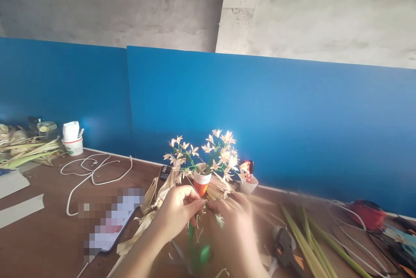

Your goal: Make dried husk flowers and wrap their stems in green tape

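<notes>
My left hand (182,206) is closed in a pinch, thumb against fingertip, on something too small to make out. Close beside it, my right hand (235,224) is blurred, its fingers drawn together near the same spot; what they hold is hidden. A narrow green strip (191,232) hangs below the fingertips, and a blurred green piece (205,253) shows lower down. Just beyond the hands stands a stacked paper cup (202,180) holding green stems with pale husk-like flowers (224,152). Dried corn husks (165,193) lie around the cup.
On the left are a phone (113,224), a white cable (92,174), and a white cup (73,145). To the right lie a dark glue gun (286,247), long green leaves (308,243) and a red item (367,215). A blue partition (260,117) borders the table's back.
</notes>
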The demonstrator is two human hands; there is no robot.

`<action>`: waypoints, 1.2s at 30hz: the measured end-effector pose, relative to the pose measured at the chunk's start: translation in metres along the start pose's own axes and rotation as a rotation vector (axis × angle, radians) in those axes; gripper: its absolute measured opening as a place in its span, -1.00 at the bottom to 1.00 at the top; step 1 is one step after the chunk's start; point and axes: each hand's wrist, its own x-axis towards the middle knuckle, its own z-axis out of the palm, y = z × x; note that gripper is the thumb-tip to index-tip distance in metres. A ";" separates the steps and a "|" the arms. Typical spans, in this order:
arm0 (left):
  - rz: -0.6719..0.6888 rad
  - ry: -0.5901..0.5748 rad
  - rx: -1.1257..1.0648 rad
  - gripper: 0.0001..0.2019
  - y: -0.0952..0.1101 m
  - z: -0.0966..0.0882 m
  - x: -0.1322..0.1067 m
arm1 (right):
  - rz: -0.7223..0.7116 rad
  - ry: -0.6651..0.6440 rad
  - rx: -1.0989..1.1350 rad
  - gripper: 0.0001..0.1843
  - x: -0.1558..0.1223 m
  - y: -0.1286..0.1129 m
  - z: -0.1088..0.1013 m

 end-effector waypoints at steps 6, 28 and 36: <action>-0.025 0.053 0.039 -0.75 0.002 -0.001 -0.001 | -0.072 0.147 -0.059 -0.79 -0.001 0.003 0.008; 0.103 -0.156 -0.233 -0.75 0.005 -0.017 -0.005 | 0.764 -0.776 1.458 -0.67 0.011 0.006 -0.007; 0.090 -0.070 -0.027 -0.77 0.007 -0.013 -0.005 | 0.606 -0.557 0.624 -0.74 0.013 0.012 -0.022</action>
